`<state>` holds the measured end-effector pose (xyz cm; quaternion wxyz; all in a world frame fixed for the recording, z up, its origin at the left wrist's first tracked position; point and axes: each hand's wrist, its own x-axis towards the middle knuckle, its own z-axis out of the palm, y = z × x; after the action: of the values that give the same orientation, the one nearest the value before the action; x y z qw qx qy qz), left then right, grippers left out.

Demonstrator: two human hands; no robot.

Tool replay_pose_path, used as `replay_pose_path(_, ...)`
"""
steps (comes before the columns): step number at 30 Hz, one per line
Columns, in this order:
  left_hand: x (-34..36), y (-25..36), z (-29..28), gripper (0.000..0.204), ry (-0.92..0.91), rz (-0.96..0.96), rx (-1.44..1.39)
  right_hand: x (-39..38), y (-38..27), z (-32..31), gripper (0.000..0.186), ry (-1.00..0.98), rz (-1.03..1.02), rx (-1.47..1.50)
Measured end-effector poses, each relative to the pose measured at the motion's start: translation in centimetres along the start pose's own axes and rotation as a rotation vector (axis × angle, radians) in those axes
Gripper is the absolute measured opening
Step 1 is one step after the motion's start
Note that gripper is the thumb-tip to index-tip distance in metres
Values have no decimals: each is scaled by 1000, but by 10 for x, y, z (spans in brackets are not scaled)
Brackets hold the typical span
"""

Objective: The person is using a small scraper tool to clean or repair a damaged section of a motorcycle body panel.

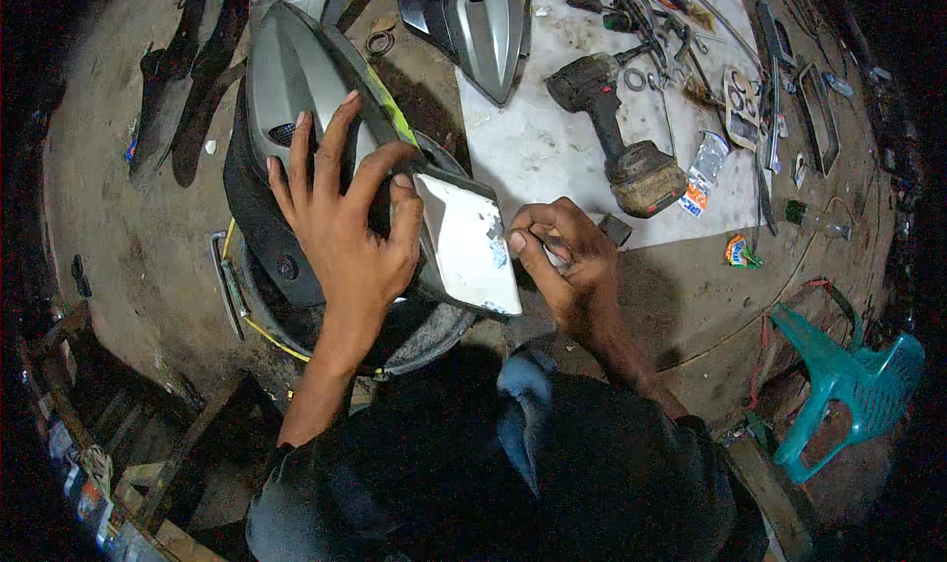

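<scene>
Scooter body panel [326,108], grey, propped on floor over dark basin [414,335]. Left hand [340,212] spread flat, steadying it. Right hand [562,256] pinched shut on small sanding piece at white patch [464,242] — patch partly rubbed, paint flecks remain. Cordless drill [617,133] idle nearby.

A motorcycle repair workshop. Grey fairing panels [473,25] lie on the dirt floor [138,237]. Beside them, a cordless drill [617,133] and scattered hand tools [656,20] rest on a white sheet [533,148].
</scene>
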<state>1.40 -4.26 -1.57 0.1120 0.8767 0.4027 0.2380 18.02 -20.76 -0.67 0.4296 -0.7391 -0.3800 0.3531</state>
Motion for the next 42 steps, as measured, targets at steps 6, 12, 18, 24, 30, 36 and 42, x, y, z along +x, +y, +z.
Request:
replay_pose_path(6,0,0,0,23,-23,-13,-6,-12,-3,0,12,-19,-12,-36)
replay_pose_path(12,1,1,1,24,-16,4,11,-7,2,1,16,35,22,-6)
replay_pose_path(18,-2,-2,2,24,-8,8,8,5,14,8,16,28,-49,38)
replay_pose_path(24,-1,-1,0,25,4,7,-5,-3,1,1,17,-30,23,-18)
replay_pose_path(30,-3,-4,1,25,-6,6,14,-5,7,5,17,7,-29,53)
replay_pose_path(36,-2,-2,-1,25,-11,0,-4,-9,5,1,18,-10,-4,-13)
replay_pose_path(42,-1,-3,-3,25,-17,7,7,-20,0,-5,14,-81,-48,-103)
